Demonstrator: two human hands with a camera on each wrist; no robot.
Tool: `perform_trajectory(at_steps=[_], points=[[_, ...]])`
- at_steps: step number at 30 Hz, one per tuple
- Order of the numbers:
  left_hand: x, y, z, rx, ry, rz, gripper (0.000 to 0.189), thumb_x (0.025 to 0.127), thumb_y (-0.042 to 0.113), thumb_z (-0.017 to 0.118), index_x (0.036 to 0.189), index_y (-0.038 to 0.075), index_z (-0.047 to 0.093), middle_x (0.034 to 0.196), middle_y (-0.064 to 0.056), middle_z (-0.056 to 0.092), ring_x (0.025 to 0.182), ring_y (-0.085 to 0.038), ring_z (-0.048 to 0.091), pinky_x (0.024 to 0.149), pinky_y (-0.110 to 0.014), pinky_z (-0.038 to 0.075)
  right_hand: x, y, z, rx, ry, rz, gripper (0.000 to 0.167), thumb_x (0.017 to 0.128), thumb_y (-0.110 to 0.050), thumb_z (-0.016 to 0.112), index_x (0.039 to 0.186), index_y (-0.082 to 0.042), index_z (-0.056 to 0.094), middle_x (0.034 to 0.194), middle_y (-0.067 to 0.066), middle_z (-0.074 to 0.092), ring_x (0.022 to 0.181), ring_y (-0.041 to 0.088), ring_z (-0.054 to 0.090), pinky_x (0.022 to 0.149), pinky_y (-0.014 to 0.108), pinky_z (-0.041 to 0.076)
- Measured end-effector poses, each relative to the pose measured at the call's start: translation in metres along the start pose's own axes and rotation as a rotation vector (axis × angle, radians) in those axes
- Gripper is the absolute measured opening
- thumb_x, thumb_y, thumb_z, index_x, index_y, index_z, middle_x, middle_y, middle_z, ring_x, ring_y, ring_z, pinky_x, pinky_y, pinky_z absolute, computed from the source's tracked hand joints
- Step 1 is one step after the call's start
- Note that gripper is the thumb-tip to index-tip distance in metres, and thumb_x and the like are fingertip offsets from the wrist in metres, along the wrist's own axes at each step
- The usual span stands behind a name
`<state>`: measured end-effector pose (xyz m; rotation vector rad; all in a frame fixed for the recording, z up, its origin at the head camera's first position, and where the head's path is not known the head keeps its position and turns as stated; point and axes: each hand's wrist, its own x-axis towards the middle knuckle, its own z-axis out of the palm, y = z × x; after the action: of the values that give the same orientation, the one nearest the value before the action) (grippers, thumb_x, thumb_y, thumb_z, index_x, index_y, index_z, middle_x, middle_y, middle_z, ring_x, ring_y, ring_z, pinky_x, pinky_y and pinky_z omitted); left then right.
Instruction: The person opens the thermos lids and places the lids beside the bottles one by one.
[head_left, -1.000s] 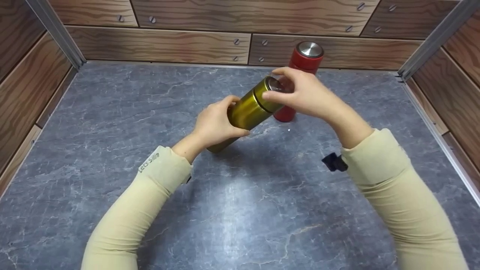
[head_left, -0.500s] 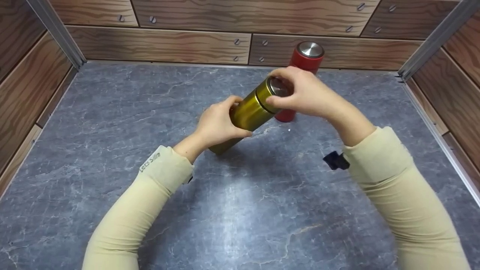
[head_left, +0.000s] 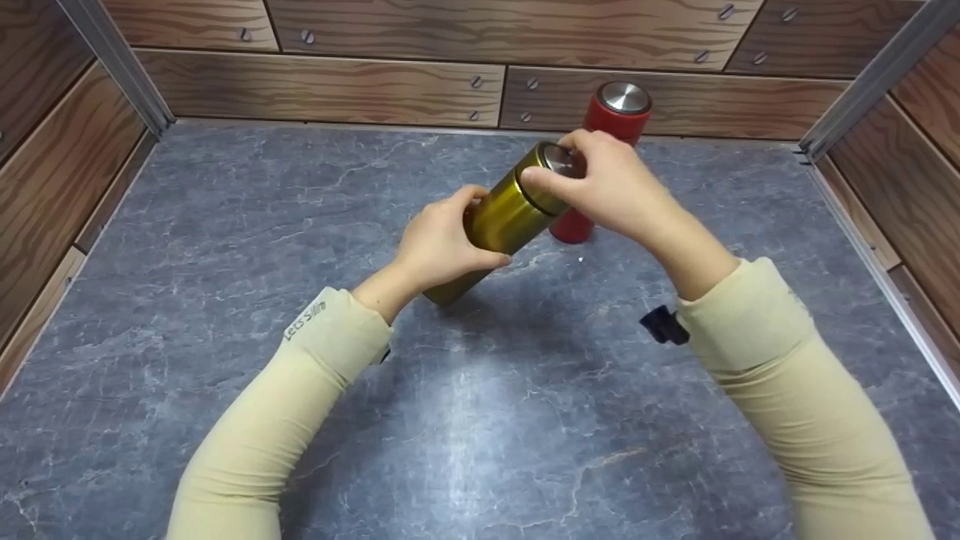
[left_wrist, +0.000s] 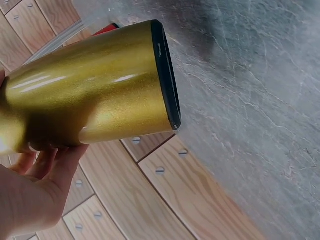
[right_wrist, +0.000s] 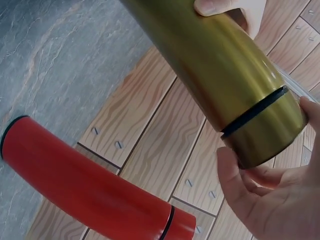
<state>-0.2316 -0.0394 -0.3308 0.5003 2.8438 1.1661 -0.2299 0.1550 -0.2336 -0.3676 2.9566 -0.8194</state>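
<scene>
A gold thermos flask (head_left: 510, 221) leans up to the right in the head view, its silver-topped cap toward my right hand. My left hand (head_left: 442, 244) grips its body around the middle; the left wrist view shows the flask's dark base (left_wrist: 167, 75) pointing away from the fingers. With thumb and fingers on either side, my right hand (head_left: 615, 180) holds the cap (right_wrist: 267, 132). A dark ring shows between cap and body in the right wrist view. Behind the right hand stands a red thermos flask (head_left: 619, 120), upright and partly hidden by that hand.
The grey marbled table top (head_left: 300, 187) lies below both hands. Wood-patterned panels (head_left: 337, 86) wall the back and sides, with metal posts (head_left: 862, 75) at the corners. A dark wrist mount (head_left: 664, 325) sticks out from the right sleeve.
The right hand has turned about the cap, its thumb now higher on the cap's side. The gold flask has shifted slightly right and up with the left hand.
</scene>
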Motion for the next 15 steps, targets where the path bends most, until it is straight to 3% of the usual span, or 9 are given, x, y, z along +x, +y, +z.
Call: perform_trajectory(at_steps=[4, 9, 12, 15], points=[[0.0006, 0.0011, 0.001, -0.022, -0.008, 0.004, 0.076, 0.064, 0.044, 0.081, 0.127, 0.018, 0.049, 0.112, -0.001, 0.064, 0.093, -0.015, 0.059, 0.084, -0.034, 0.047, 0.0003, 0.0019, 0.0009, 0.017, 0.006, -0.051, 0.06, 0.083, -0.043, 0.062, 0.124, 0.001, 0.052, 0.117, 0.016, 0.055, 0.104, 0.027, 0.052, 0.092, 0.044, 0.042], [0.0002, 0.0006, 0.001, -0.041, -0.01, 0.01, 0.075, 0.063, 0.043, 0.081, 0.126, 0.018, 0.049, 0.111, -0.001, 0.064, 0.093, -0.014, 0.059, 0.084, -0.033, 0.047, 0.0003, 0.0045, -0.0017, 0.033, -0.044, -0.14, 0.057, 0.082, -0.029, 0.062, 0.131, -0.003, 0.048, 0.12, 0.016, 0.048, 0.106, 0.026, 0.048, 0.093, 0.044, 0.041], [0.0001, 0.0006, 0.0011, -0.035, -0.009, 0.01, 0.076, 0.064, 0.043, 0.081, 0.127, 0.017, 0.049, 0.112, -0.002, 0.064, 0.093, -0.016, 0.059, 0.085, -0.034, 0.047, -0.0002, 0.0044, -0.0046, 0.023, -0.073, -0.141, 0.061, 0.083, -0.031, 0.062, 0.135, -0.004, 0.044, 0.125, 0.016, 0.048, 0.109, 0.027, 0.048, 0.096, 0.046, 0.04], [-0.0001, 0.0, 0.0018, -0.024, -0.004, 0.006, 0.076, 0.064, 0.042, 0.081, 0.128, 0.017, 0.048, 0.113, -0.002, 0.064, 0.094, -0.016, 0.059, 0.085, -0.034, 0.047, -0.0008, 0.0027, -0.0079, 0.022, -0.088, -0.08, 0.073, 0.084, -0.045, 0.062, 0.14, -0.004, 0.039, 0.131, 0.018, 0.049, 0.114, 0.03, 0.049, 0.1, 0.048, 0.038]])
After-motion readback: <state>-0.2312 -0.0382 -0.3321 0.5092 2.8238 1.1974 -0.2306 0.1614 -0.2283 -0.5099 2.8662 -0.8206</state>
